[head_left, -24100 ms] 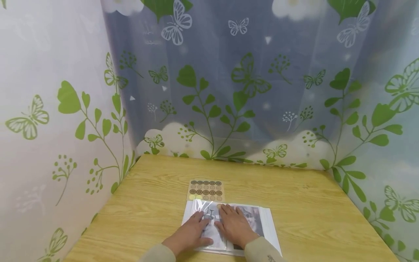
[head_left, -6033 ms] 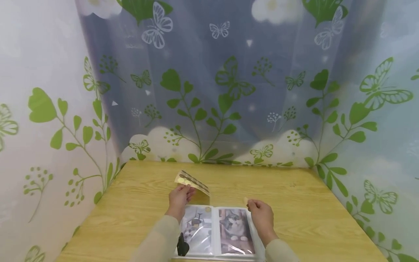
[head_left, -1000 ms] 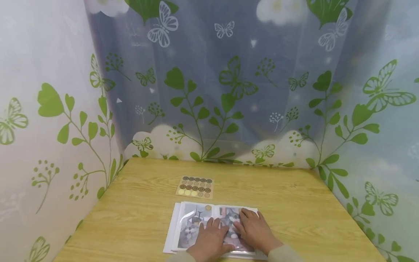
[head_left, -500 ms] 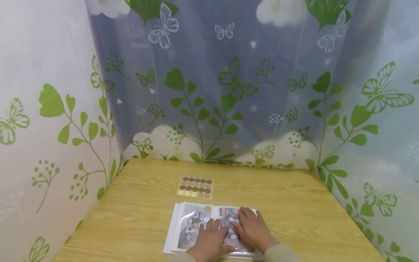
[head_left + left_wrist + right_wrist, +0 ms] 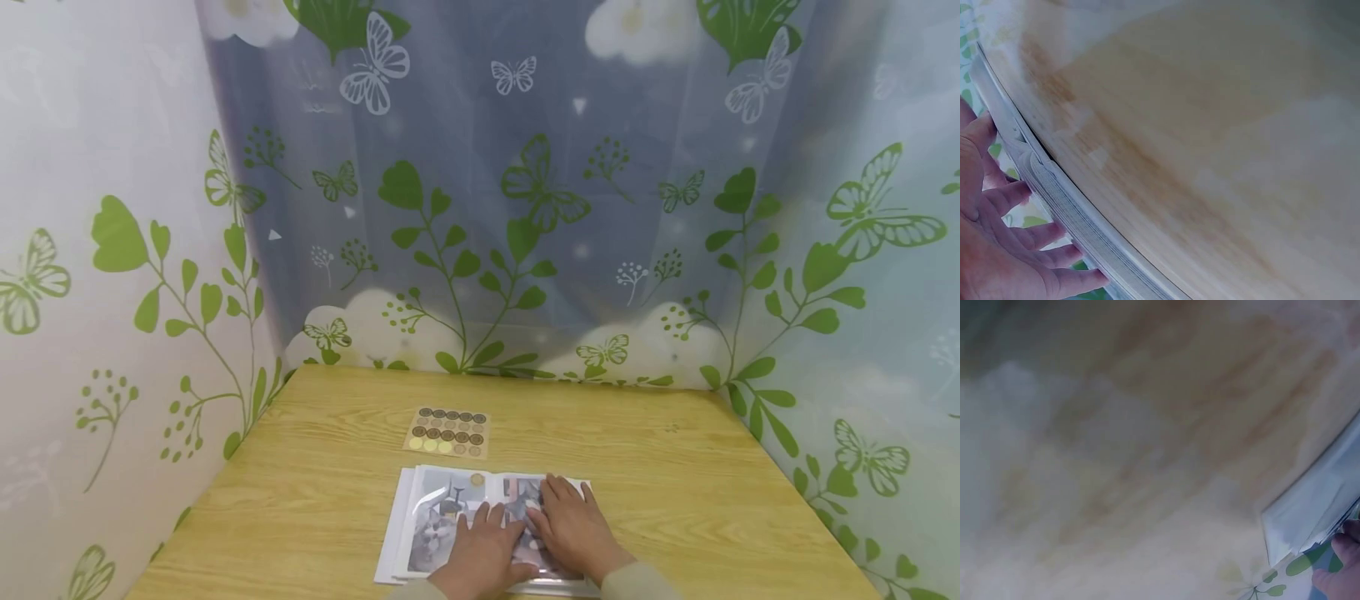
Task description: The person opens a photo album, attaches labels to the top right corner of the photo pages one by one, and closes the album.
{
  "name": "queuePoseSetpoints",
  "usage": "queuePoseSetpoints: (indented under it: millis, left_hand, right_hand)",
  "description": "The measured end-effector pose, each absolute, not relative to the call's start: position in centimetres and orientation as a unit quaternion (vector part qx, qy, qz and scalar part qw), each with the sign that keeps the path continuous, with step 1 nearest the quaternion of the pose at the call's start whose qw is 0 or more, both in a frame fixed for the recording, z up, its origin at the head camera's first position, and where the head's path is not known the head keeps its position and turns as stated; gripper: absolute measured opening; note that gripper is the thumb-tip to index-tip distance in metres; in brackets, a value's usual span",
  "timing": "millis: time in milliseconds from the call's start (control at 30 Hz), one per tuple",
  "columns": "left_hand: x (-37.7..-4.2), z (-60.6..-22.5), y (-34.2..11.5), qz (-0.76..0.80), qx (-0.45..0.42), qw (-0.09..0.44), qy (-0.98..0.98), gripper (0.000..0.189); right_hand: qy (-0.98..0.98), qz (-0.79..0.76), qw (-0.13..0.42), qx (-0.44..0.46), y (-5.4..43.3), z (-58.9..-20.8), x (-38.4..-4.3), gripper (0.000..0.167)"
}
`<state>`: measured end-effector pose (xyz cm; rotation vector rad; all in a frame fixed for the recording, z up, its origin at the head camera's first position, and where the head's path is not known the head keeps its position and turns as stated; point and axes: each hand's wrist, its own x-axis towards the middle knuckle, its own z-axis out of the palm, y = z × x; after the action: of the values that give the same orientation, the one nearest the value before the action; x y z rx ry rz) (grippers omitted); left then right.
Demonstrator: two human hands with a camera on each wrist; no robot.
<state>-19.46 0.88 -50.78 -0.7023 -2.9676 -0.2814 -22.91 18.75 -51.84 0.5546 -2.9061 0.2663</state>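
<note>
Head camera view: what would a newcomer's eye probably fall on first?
The tall blue-grey backdrop printed with green leaves likely draws the eye first, rising behind the yellow wood-grain table. At the near side, the left hand and right hand rest on an open white photo album. Just beyond it lies a tan sheet with brown and yellow circles.

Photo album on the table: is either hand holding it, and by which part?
Nothing is held: the left hand and right hand lie on top of the open photo album, fingers extended, not curled round any part.
</note>
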Motion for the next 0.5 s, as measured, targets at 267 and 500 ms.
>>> queuePoseSetpoints:
  millis: [267, 500]
  left_hand:
    - [-19.3, -50.7, 0.8, -0.094, -0.231, 0.04, -0.968, 0.068]
    - [-19.3, -50.7, 0.9, -0.095, -0.229, 0.038, -0.968, 0.068]
  right_hand:
    - [-0.969, 0.073, 0.11, 0.208, 18.8, -51.8, -22.0, 0.052]
    - [-0.966, 0.064, 0.124, 0.219, 19.0, -51.9, -21.6, 0.048]
